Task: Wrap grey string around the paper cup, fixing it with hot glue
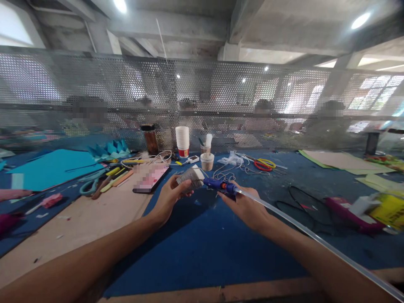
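My left hand (173, 194) is wrapped round a small paper cup (193, 178) that lies tilted on its side; grey cord covers much of its wall and a white part shows at the far right. In my right hand (248, 206) is a blue hot glue gun (217, 184), its nozzle pointing left and close against the cup. Whether the tip touches the cup, I cannot tell. A long clear glue stick (284, 213) runs from the gun's back over my right forearm. Loose grey cord (225, 172) lies on the table just beyond the gun.
Beyond my hands stand a paper cup (207, 162), a stack of white cups (182, 141) and a dark-lidded bottle (150, 139). Scissors (265, 164) lie right of them. To the left are a phone (151, 179), craft tools (110, 181) and blue paper (59, 166). A perforated screen (195, 84) closes the back.
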`<control>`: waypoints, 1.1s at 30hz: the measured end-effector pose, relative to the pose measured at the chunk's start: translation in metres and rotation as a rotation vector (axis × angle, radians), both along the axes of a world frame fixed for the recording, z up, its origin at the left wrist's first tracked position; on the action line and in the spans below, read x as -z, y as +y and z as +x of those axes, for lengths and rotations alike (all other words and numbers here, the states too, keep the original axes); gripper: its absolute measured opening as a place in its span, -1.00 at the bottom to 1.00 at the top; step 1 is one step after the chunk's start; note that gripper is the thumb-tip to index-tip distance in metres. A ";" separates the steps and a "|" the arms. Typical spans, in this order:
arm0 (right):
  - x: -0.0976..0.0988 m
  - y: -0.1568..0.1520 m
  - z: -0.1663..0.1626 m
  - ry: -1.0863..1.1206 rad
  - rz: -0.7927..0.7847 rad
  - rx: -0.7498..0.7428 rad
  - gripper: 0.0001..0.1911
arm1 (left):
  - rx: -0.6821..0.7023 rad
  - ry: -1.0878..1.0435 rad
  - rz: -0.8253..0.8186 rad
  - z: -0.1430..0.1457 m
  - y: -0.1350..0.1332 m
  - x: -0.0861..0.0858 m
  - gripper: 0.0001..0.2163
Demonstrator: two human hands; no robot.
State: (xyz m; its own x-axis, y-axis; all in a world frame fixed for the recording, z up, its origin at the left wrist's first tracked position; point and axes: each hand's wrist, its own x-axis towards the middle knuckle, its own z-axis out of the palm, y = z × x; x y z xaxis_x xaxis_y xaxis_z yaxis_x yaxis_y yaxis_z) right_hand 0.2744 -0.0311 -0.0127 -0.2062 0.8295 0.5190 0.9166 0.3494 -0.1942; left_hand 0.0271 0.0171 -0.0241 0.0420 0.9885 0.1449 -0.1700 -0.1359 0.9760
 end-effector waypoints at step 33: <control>-0.003 -0.002 0.000 -0.016 -0.026 0.006 -0.70 | 0.046 -0.029 -0.008 -0.004 0.004 0.005 -0.58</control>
